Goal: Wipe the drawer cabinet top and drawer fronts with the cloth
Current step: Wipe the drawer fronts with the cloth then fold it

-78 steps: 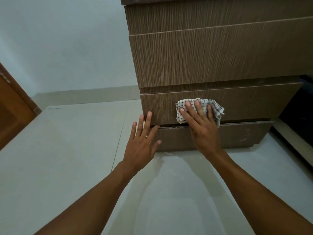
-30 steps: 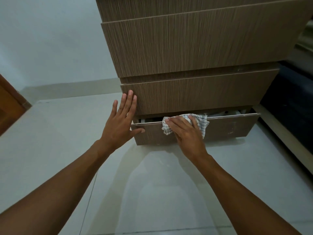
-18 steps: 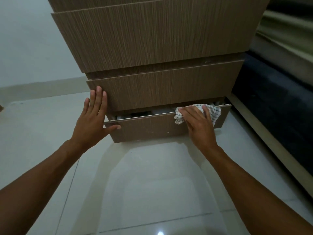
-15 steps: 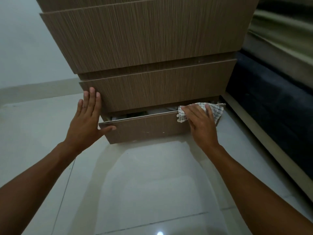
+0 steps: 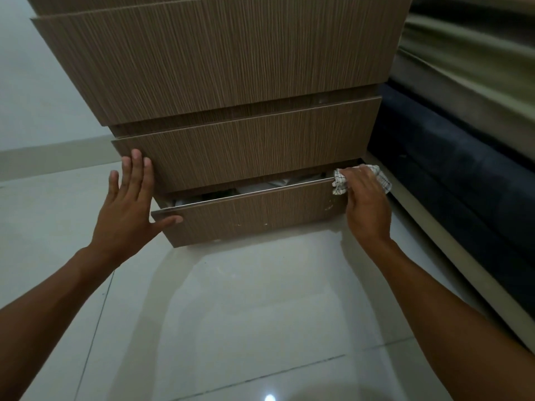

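Wiping bottom drawer (image 5: 254,215) top edge, right of frame: right hand (image 5: 365,204) gripping cloth (image 5: 339,183); left hand (image 5: 127,209) open, flat; drawer ajar, closing could pinch fingers

Looks like you're in a home, probably a bedroom: wood-grain drawer cabinet (image 5: 231,68) at 12 o'clock on glossy pale floor tiles (image 5: 246,314), and a dark upholstered bed base (image 5: 463,183) under layered bedding (image 5: 469,70) at 2 o'clock.

Brown-grained drawer cabinet (image 5: 231,68) — white cloth (image 5: 339,182), dark checks — pale floor (image 5: 246,299).
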